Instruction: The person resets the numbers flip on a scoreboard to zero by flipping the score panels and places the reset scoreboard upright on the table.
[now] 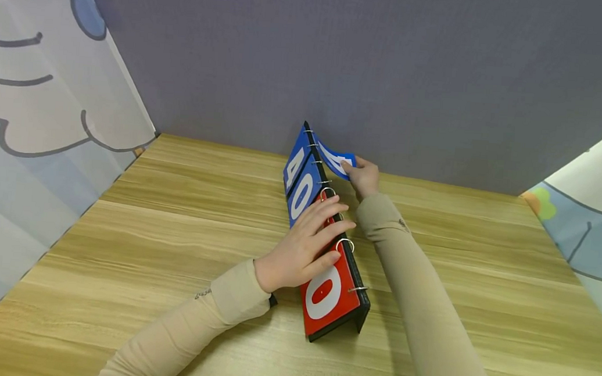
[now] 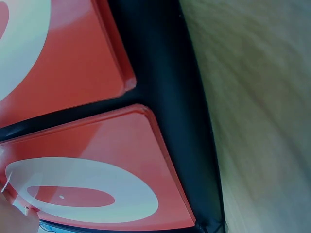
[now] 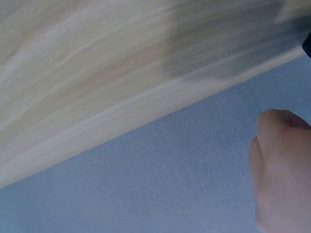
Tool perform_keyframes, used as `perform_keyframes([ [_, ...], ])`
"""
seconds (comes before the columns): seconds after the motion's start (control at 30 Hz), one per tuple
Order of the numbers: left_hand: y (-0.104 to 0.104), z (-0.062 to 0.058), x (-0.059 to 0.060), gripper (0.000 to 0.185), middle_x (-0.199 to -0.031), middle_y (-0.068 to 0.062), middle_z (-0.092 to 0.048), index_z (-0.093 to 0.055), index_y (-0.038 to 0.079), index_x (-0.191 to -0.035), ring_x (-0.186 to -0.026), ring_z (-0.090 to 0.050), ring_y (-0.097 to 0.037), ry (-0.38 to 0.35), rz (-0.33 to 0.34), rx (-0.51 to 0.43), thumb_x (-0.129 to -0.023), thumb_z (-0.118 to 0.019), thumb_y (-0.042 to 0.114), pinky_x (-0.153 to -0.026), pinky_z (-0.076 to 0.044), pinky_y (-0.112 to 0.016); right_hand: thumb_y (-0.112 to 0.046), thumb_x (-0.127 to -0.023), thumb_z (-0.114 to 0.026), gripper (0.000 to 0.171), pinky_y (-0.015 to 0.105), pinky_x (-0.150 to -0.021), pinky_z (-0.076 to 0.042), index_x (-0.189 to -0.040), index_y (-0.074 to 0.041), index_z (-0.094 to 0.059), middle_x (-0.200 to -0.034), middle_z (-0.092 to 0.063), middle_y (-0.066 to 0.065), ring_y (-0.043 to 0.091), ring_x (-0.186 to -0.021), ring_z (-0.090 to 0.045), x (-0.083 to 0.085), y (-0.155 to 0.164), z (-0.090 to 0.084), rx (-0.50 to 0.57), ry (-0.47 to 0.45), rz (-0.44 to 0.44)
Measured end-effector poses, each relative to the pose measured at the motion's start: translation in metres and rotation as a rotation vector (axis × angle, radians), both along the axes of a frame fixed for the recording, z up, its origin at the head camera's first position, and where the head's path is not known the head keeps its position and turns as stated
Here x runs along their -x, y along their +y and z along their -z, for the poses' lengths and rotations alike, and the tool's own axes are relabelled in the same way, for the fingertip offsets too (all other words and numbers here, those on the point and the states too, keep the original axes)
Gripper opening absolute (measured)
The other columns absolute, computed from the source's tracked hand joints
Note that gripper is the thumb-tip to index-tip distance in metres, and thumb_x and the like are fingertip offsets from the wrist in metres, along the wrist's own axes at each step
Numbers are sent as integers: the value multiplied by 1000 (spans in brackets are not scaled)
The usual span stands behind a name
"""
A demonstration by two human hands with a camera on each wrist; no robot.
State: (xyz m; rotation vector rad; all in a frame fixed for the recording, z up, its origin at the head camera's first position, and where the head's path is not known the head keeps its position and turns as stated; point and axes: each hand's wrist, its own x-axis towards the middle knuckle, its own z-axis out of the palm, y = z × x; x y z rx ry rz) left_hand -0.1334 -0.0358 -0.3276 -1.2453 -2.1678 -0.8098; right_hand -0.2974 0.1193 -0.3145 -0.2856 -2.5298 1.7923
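Nearest the camera, two beige sleeves reach forward over the wooden table [image 1: 184, 215], one on each side of a flip scoreboard [image 1: 324, 236]. Its black tent-shaped stand lies with the long axis running away from the person, the near end red, the far end blue. On the near end a red card [image 1: 327, 292] shows a white zero; the left wrist view looks close at the same red cards and the stand's black edge.

Just beyond that card the left hand [image 1: 302, 249] lies on the red section, fingers [image 1: 331, 210] nearly straight and slightly spread, pressing flat near the metal rings at the ridge and holding nothing. It is the nearer hand.

Farther along, the blue cards [image 1: 298, 179] read four and zero. At the far end the right hand [image 1: 363, 175] pinches a lifted blue card [image 1: 337, 157], which curls up over the ridge toward that hand. Behind stands a grey wall [image 1: 393, 66], with printed cloth panels at both sides.
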Motion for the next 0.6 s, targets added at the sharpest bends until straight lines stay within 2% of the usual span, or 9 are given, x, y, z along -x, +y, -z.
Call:
perform_keyframes([
  [0.13, 0, 1, 0, 59, -141, -16, -38, -48, 8, -130, -142, -23, -32, 9, 1, -5, -101, -16, 49, -116, -16, -48, -25, -92, -63, 55, 34, -103, -43, -140, -4, -45, -140, -49, 16, 26, -125, -50, 0, 1, 1, 51, -17, -11],
  [0.23, 1, 1, 0, 59, -141, -16, -38, -49, 8, -130, -141, -24, -33, 17, 1, -9, -101, -17, 48, -116, -17, -48, -24, -92, -62, 54, 31, -95, -48, -138, -3, -47, -134, -54, 18, 21, -107, -58, 0, 1, 3, 112, -37, -27],
  [0.43, 1, 0, 0, 59, -141, -17, -38, -49, 8, -130, -142, -23, -32, 14, 0, -3, -101, -17, 48, -117, -17, -47, -21, -94, -58, 50, 31, -94, -49, -139, -1, -45, -132, -53, 17, 7, -85, -53, 0, 2, 5, 225, -65, -36],
  [0.6, 2, -1, 0, 59, -141, -16, -38, -49, 8, -130, -142, -23, -31, 12, -1, -4, -101, -17, 49, -117, -16, -48, -14, -96, -54, 47, 22, -76, -51, -140, -2, -43, -128, -52, 15, 4, -74, -53, 2, 3, 6, 272, -46, -53],
])
